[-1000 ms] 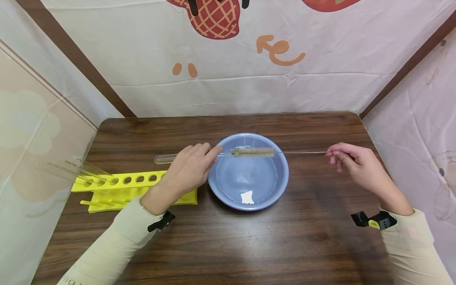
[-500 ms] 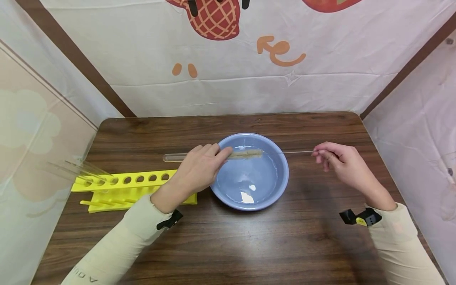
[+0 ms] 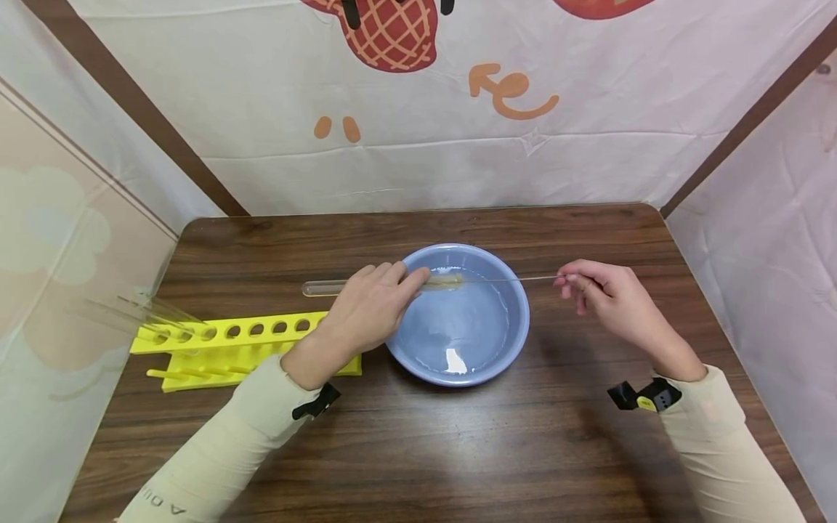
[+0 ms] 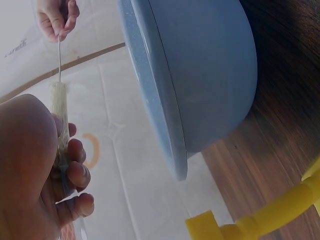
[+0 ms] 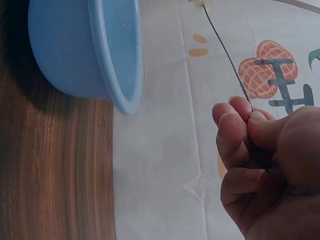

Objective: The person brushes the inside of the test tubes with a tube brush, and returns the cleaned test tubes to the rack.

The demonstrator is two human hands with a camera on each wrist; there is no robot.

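Observation:
My left hand (image 3: 369,309) grips a clear glass test tube (image 3: 322,288) held level, its rounded end out to the left and its mouth over the blue basin (image 3: 522,319). A test tube brush (image 3: 450,282) with pale bristles sits partly inside the tube. In the left wrist view, the fingers curl round the tube below the bristles (image 4: 59,100). My right hand (image 3: 598,290) pinches the far end of the brush's thin twisted wire (image 5: 227,52) between thumb and fingers, right of the basin.
Water lies in the basin. A yellow test tube rack (image 3: 261,356) stands at the left, partly behind my left forearm, with several glass tubes (image 3: 166,311) leaning in its left end. White printed cloth (image 3: 418,174) hangs behind the brown wooden table (image 3: 458,450).
My right hand has moved left, and the brush has slid deeper into the tube, leaving less bristle showing. My left hand has shifted slightly right with the tube.

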